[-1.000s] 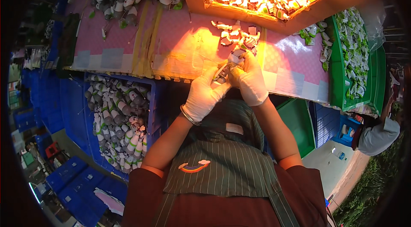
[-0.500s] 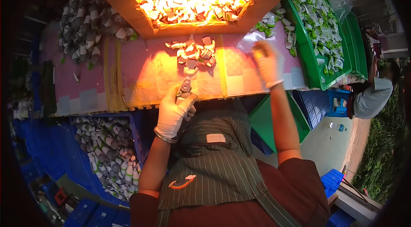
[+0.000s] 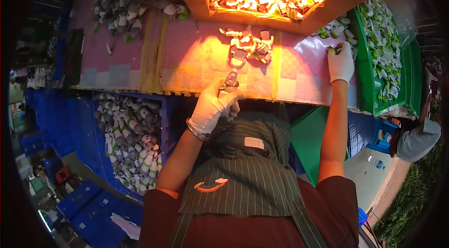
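Observation:
My left hand (image 3: 217, 105), in a white glove, is closed around a grey, metallic-looking object (image 3: 231, 77) whose kind I cannot make out. A pale rounded piece (image 3: 237, 62) shows at its tip. Just beyond lies a small heap of brightly lit pieces (image 3: 250, 44), pale with dark patches. Out to the right, my gloved right hand (image 3: 342, 64) reaches to a loose cluster of green-and-white pieces (image 3: 334, 28) beside the green tray (image 3: 367, 68). Its thumb and fingers are pinched together at a small dark green piece (image 3: 335, 50).
A cardboard box (image 3: 266, 20) of similar pieces glows under strong light at the far edge. Grey-and-white bottle-shaped items (image 3: 126, 2) are piled at the far left, more in a blue crate (image 3: 162, 142) below. At the right are a blue stool (image 3: 384, 134) and another person (image 3: 417, 140).
My right hand has moved right, from above the table to the cluster by the green tray. The whole view has shifted and tilted; my left hand keeps its hold.

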A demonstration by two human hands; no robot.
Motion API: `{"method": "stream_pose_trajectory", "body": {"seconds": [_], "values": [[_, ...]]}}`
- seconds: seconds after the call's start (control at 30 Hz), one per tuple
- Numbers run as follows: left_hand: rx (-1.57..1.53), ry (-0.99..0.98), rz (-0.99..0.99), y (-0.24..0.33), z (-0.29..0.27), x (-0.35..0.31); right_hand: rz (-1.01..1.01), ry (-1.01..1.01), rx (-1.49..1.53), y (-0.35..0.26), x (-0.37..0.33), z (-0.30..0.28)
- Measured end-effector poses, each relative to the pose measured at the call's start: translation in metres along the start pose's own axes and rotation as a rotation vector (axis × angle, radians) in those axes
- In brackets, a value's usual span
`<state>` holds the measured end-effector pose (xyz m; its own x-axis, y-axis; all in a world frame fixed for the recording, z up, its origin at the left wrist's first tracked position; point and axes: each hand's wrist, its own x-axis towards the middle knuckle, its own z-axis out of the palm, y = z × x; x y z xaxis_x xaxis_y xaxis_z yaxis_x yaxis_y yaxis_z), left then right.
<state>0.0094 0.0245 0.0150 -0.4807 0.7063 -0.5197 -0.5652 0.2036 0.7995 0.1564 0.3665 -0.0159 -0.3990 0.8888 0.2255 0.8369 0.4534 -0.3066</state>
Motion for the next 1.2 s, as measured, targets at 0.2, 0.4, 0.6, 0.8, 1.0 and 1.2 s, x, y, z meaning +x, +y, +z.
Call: {"method": "stream_pose_trajectory", "body": {"seconds": [0.2, 0.4, 0.6, 0.8, 1.0, 1.2], "values": [[-0.013, -0.047, 0.047, -0.003, -0.002, 0.0, -0.123, 0.159, 0.002, 0.024, 0.003, 0.005], [-0.173, 0.015, 0.057, -0.005, -0.003, -0.004, -0.009, -0.667, 1.251, -0.101, -0.106, -0.04], [0.016, 0.121, 0.249, -0.007, -0.004, -0.001, -0.01, -0.837, 1.364, -0.152, -0.158, -0.005], [0.08, 0.151, 0.23, -0.007, -0.013, -0.008, -0.715, -0.294, 0.616, -0.161, -0.159, -0.013], [0.095, 0.115, 0.339, -0.018, -0.018, -0.001, 0.061, -1.071, 1.272, -0.167, -0.153, -0.02], [0.623, 0.292, 0.582, -0.011, -0.013, -0.006, 0.1, -1.125, 1.447, -0.171, -0.155, -0.015]]}}
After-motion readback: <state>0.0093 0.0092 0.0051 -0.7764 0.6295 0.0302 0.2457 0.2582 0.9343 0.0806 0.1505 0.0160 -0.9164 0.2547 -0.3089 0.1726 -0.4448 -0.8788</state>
